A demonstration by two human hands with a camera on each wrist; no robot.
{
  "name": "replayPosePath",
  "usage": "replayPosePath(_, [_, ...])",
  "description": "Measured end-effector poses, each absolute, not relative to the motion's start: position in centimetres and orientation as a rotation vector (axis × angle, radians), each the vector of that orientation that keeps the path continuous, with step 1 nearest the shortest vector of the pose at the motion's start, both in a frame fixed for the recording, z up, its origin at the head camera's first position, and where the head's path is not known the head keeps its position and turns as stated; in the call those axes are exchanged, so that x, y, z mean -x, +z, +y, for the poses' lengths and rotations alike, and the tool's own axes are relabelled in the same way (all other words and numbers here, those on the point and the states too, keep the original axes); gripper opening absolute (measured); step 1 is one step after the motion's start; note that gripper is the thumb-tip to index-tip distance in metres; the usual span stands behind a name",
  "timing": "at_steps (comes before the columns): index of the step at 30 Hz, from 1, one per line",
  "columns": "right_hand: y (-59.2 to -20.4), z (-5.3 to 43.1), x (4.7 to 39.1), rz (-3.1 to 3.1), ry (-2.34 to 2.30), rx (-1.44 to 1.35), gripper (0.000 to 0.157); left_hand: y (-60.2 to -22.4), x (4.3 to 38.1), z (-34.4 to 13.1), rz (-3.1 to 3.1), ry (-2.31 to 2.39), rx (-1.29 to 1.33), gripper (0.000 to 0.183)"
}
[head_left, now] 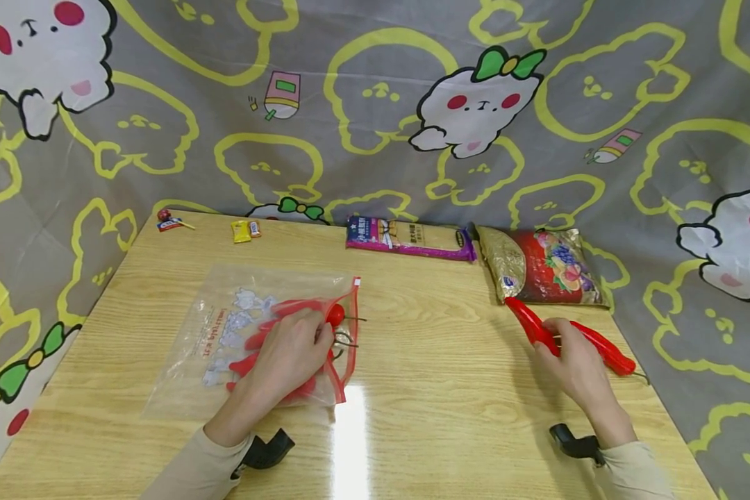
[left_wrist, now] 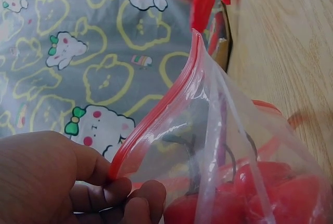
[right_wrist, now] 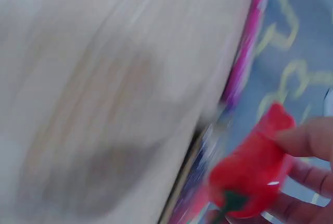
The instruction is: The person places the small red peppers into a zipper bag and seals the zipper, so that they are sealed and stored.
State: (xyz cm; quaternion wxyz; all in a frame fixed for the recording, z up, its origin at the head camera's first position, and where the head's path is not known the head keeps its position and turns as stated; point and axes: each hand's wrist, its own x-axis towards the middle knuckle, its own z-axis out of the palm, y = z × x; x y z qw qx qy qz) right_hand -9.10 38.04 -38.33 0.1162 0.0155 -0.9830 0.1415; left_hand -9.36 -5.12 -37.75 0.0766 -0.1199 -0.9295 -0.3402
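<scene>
On the left of the table, a clear zip bag (head_left: 190, 347) with a red zip rim and printed figures lies with its mouth facing right. Several red chili peppers (left_wrist: 296, 198) with dark curved stems show through its film. My left hand (head_left: 287, 351) pinches the bag's rim, and the left wrist view shows thumb and fingers on the red zip (left_wrist: 151, 125). At the right, my right hand (head_left: 575, 364) holds a red chili pepper (right_wrist: 250, 174) above the table, its green stem end showing in the right wrist view. Beside that hand lies another red chili pepper (head_left: 606, 347).
A gold and red fruit-printed bag (head_left: 544, 267) lies at the back right, beside a purple and blue noodle-like packet (head_left: 412, 238). Small yellow wrapped candy (head_left: 241, 231) and a lollipop (head_left: 164, 216) sit at the back left. A patterned cloth (head_left: 375, 111) rises behind the table (head_left: 437, 389).
</scene>
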Motion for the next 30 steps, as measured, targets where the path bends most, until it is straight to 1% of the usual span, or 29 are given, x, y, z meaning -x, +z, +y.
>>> replayPosePath(6, [-37.6, 31.3, 9.9, -2.846, 0.763, -0.311, 0.038, -37.7, 9.4, -5.2, -2.765, -1.011, 0.367, 0.026])
replayPosePath(8, [-37.4, 28.9, 10.1, -2.852, 0.867, -0.382, 0.037, -37.6, 9.4, -5.2, -2.763, -1.012, 0.366, 0.025])
replayPosePath(12, [-37.1, 24.4, 10.5, -2.866, 0.884, -0.557, 0.031, -37.5, 9.4, -5.3, -2.770, -1.023, 0.356, 0.024])
replayPosePath(15, [-37.0, 21.8, 10.8, -2.865, 0.848, -0.686, 0.030, -37.4, 9.3, -5.2, -2.789, -1.046, 0.342, 0.021])
replayPosePath(20, [-37.1, 18.8, 11.4, -2.844, 0.846, -0.807, 0.028, -37.3, 9.2, -5.2, -2.808, -1.067, 0.336, 0.018])
replayPosePath(25, [-38.2, 16.5, 12.1, -2.797, 0.910, -0.877, 0.026, -37.3, 9.2, -5.2, -2.818, -1.053, 0.350, 0.016])
replayPosePath(30, [-39.4, 14.5, 12.6, -2.716, 0.997, -0.963, 0.031, -37.3, 9.2, -5.1, -2.819, -1.025, 0.368, 0.016])
